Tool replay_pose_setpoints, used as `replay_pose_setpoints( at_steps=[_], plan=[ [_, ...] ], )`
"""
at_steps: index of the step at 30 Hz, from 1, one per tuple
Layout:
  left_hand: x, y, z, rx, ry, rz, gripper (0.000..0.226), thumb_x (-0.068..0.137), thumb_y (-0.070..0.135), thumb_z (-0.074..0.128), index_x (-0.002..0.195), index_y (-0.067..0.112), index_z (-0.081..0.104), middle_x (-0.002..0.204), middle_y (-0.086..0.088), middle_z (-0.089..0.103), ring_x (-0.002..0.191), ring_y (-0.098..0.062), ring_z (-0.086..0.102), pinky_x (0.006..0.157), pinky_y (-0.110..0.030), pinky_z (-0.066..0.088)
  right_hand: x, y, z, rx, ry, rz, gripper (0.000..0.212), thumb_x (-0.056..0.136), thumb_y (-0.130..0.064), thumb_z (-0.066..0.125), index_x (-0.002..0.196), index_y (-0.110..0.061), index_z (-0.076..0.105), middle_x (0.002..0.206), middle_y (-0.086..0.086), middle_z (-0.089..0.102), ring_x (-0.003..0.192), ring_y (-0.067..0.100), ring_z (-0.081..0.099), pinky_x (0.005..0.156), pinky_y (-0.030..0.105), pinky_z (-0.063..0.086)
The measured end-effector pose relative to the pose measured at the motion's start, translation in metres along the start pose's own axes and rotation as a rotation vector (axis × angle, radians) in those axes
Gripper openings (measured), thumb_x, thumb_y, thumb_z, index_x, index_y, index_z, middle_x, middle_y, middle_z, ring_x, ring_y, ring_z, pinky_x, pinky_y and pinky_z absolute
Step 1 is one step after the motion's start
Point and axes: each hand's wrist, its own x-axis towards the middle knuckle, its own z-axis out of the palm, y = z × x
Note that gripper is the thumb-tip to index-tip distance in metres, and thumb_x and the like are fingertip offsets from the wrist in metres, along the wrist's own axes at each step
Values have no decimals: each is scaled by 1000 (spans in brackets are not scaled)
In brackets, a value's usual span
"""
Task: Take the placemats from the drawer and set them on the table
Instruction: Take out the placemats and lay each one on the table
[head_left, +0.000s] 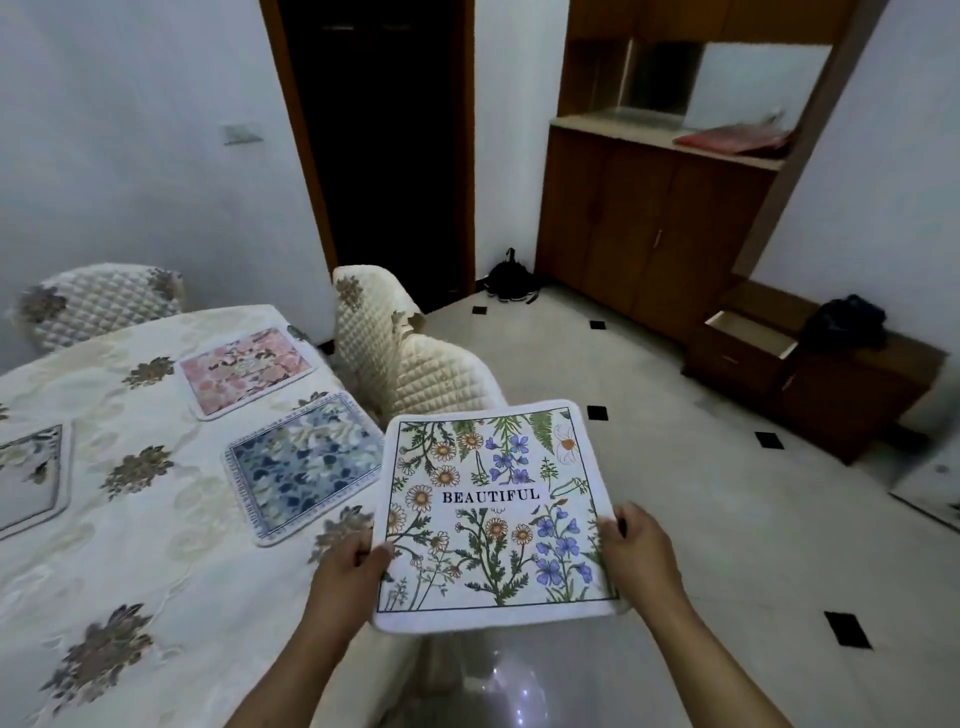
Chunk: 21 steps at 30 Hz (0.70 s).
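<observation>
One view: head-worn wide-angle, looking forward and down from above table height. Cream embroidered cloth-covered table fills the lower left, close. Low brown wooden drawer unit is far off, right middle. Dark wood-framed doorway is top centre. Straight lines bow near the edges.

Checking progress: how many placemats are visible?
4: pink placemat and blue placemat on the table, grey placemat cropped at its left, BEAUTIFUL placemat held by left hand and right hand. Drawer may hide more.

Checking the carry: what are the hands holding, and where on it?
The BEAUTIFUL placemat: left hand on its left edge, right hand on its right edge.
</observation>
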Motion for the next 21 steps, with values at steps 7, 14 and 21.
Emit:
replay_pose_setpoints(
  at_steps=[7,14,21],
  plan=[
    [3,70,146,57,-84,62,22,90,16,60,69,9,61,67,-10,69,64,-27,65,58,-33,46,59,69,-120,104,116,87,24,93,-21,49,70,-22,45,71,-1,58,65,15,55,53,28,36],
    [47,123,231,85,-199,74,21,89,17,61,73,3,60,67,-19,70,54,-26,62,54,-31,44,122,107,-164,150,212,180,23,95,-24,47,73,-16,49,71,1,62,68,18,60,56,31,42],
    [140,191,322,98,-314,156,25,89,16,60,66,7,58,53,-8,60,48,-18,52,51,-27,38,225,117,-194,162,309,255,26,95,-23,46,70,-17,44,66,3,57,62,20,54,55,31,37]
  ],
)
